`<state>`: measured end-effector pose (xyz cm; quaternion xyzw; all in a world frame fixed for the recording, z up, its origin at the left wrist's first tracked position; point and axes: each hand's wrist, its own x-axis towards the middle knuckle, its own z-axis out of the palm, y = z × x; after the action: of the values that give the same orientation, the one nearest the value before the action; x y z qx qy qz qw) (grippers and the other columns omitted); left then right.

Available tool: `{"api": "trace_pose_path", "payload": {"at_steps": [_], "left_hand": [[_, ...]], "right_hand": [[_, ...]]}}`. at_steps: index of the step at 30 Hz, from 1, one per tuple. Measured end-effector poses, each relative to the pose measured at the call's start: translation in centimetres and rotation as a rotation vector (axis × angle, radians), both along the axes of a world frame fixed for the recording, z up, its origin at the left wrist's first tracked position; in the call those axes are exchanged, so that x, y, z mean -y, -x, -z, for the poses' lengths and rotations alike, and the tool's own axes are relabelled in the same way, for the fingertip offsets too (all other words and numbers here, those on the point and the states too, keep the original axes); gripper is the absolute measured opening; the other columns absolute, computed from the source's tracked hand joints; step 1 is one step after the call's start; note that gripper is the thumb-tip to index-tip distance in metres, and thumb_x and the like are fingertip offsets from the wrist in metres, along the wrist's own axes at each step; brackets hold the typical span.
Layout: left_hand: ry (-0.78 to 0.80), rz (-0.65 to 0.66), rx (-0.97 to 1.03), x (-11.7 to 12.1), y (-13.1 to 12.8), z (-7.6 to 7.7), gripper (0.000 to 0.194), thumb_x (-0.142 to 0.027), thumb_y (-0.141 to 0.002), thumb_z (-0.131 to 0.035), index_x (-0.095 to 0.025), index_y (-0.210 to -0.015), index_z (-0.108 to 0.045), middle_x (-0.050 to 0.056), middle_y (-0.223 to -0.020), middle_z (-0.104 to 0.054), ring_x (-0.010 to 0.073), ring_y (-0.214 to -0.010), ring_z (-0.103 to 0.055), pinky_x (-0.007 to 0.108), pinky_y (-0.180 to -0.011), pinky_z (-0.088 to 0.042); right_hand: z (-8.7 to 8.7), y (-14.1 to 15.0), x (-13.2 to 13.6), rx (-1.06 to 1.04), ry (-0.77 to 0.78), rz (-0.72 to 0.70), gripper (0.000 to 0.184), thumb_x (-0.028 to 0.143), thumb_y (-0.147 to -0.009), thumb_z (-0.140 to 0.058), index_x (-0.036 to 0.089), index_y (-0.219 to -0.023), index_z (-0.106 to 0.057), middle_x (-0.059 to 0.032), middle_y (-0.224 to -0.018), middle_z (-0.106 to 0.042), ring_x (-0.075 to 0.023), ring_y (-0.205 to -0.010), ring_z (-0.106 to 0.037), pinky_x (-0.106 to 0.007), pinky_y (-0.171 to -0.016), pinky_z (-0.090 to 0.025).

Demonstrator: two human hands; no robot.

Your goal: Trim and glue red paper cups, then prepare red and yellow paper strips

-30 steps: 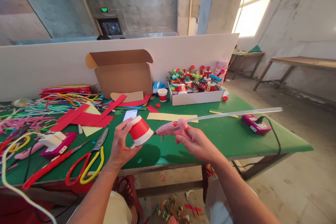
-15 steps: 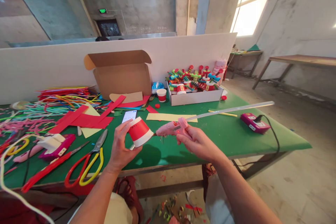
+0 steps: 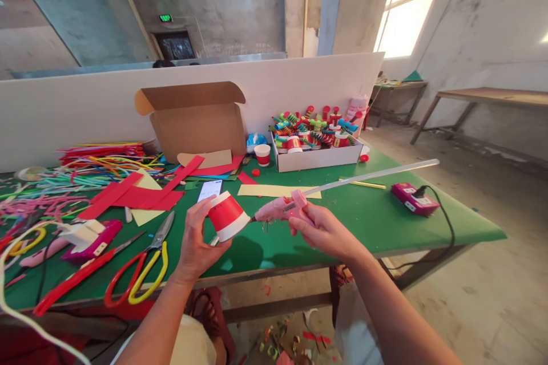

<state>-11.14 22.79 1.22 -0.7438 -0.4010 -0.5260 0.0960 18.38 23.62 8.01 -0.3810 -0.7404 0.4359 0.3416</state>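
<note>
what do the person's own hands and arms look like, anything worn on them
The left hand and right hand are both ungloved, with no ring, watch or bracelet that I can make out. The forearms are bare as far as the picture shows, with no sleeve in view. Fine detail such as the nails is too small to tell.

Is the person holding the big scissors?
No, the big scissors lie on the green table; the left hand holds a red-and-white cup and the right hand a pink glue gun.
</note>
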Motion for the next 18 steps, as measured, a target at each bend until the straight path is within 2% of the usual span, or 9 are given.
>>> {"api": "trace_pose_path", "payload": {"at_steps": [9,18], "left_hand": [[-0.008,-0.009,-0.001,0.05,-0.06,-0.1,0.083,-0.02,-0.076,-0.076,-0.029,-0.147,-0.034,0.014,-0.134,-0.051,0.032,-0.125,-0.054,0.055,-0.101,-0.051],[0.005,-0.006,0.027,0.07,-0.16,0.0,0.081,-0.024,-0.079,-0.075,-0.028,-0.148,-0.033,0.014,-0.134,-0.05,0.0299,-0.125,-0.054,0.05,-0.098,-0.054]], "right_hand": [[-0.08,-0.06,-0.01,0.014,-0.009,0.009,0.045,0.059,-0.091,-0.053,0.017,-0.076,-0.055,-0.0015,-0.071,-0.056,-0.0127,-0.066,-0.048,-0.025,-0.059,-0.04],[-0.06,-0.12,-0.02,0.022,0.005,-0.006,0.044,0.059,-0.091,-0.051,0.017,-0.079,-0.055,-0.0022,-0.074,-0.057,-0.0136,-0.068,-0.049,-0.026,-0.062,-0.041]]}}
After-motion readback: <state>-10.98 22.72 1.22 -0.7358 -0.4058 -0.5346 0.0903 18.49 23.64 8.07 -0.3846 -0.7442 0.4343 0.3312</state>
